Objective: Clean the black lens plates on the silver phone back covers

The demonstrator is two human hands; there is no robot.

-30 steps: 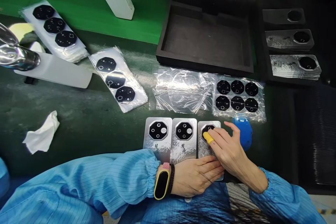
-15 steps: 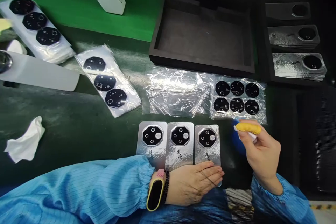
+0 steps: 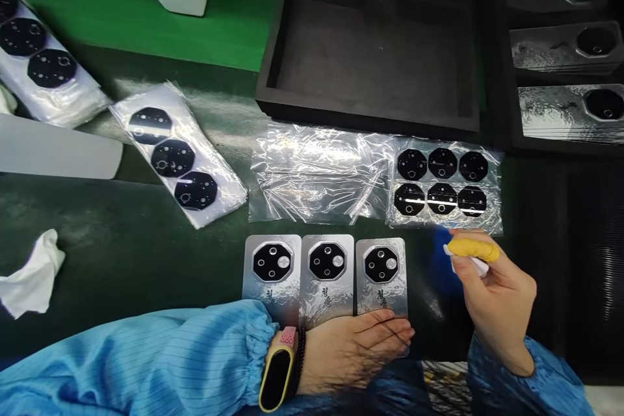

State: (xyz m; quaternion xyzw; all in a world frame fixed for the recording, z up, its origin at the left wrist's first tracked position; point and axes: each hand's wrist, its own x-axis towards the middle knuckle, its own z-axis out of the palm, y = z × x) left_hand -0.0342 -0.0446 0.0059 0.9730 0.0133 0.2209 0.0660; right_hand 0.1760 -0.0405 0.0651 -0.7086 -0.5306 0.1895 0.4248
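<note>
At the near left of the bench (image 3: 146, 253) lies a crumpled white cloth (image 3: 34, 279), with a white bottle (image 3: 63, 149) on its side beyond it. Farther back, at the left edge, is a stack of plastic sheets (image 3: 73, 97) with black octagons; a second stack (image 3: 180, 162) lies slanted to its right. Near the middle, three silver plates stand in a row: the left plate (image 3: 271, 286), the middle plate (image 3: 326, 289) and the right plate (image 3: 381, 286). The left hand (image 3: 351, 344) lies flat, its fingers together across the near end of the right plate; its grip is unclosed, grasping nothing. Beyond the row are clear plastic (image 3: 322, 175) and, farther, a black tray (image 3: 370, 71). Right of the clear plastic lies a sheet with six octagons (image 3: 443, 182). The right hand (image 3: 497, 292), one finger covered in yellow, is raised right of the plates, its grip pinched on a small white piece (image 3: 480, 266). A blurred blue thing (image 3: 442, 273) sits partly behind it. At the far right are more silver plates (image 3: 550, 110).
</note>
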